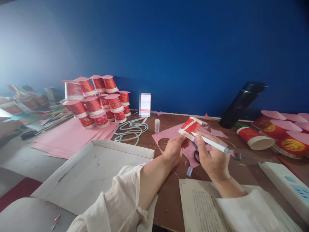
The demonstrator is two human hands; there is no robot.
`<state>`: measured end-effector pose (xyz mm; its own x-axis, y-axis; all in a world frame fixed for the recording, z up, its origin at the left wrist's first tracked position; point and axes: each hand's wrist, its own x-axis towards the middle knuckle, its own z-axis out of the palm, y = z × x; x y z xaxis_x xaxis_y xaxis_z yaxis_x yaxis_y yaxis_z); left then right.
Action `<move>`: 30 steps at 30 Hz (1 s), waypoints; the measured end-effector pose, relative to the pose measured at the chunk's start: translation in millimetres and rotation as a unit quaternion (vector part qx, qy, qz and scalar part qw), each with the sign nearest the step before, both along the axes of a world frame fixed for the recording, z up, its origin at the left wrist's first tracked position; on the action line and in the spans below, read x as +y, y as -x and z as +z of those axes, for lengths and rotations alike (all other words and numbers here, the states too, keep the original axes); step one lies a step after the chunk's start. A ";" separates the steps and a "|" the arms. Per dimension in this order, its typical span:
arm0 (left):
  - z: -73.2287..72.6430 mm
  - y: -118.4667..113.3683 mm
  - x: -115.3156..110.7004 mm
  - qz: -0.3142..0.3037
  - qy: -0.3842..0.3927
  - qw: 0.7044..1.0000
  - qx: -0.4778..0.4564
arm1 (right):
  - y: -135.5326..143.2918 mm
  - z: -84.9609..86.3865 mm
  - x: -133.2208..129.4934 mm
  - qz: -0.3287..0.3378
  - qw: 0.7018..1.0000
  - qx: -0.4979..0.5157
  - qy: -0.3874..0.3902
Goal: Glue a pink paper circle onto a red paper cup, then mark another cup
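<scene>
My left hand (pixel 174 150) grips a red paper cup (pixel 189 125) at its near edge; the cup is tilted, with a strip of small print on its side. In my closed right hand (pixel 213 159) is a white marker pen (pixel 214 141), its tip close to the cup's side; whether it touches I cannot tell. Beneath both hands lie pink paper offcuts (pixel 164 133) and scissors (pixel 196 156), partly hidden. A glue stick (pixel 157 126) stands to the left of the cup. Nearer me is a small pale lilac cap (pixel 189 171).
Stacked red cups with pink paper tops (pixel 94 104) rise on the left behind a shallow white box lid (pixel 91 170). A coiled cable (pixel 131 130) leads to a propped phone (pixel 145 104). On the right are a black flask (pixel 241 104), more cups (pixel 292 141) and a power strip (pixel 287 183).
</scene>
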<state>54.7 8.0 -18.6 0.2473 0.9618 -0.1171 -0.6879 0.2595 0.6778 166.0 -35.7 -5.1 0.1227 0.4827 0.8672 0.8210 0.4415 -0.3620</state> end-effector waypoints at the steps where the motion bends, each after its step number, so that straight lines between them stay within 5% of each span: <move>1: -0.1 -0.1 0.0 0.000 -0.001 1.000 0.002 | 0.1 0.1 0.1 0.001 1.000 -0.003 -0.002; 30: 1.0 5.3 0.9 -0.024 0.001 1.000 -0.019 | -0.9 -3.0 2.7 -0.016 0.999 -0.034 0.003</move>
<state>49.3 9.0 -17.6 0.2971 0.9487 -0.1084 -0.7001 0.2936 0.6509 166.9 -32.9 -8.1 0.0796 0.4843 0.8713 0.8571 0.4130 -0.3078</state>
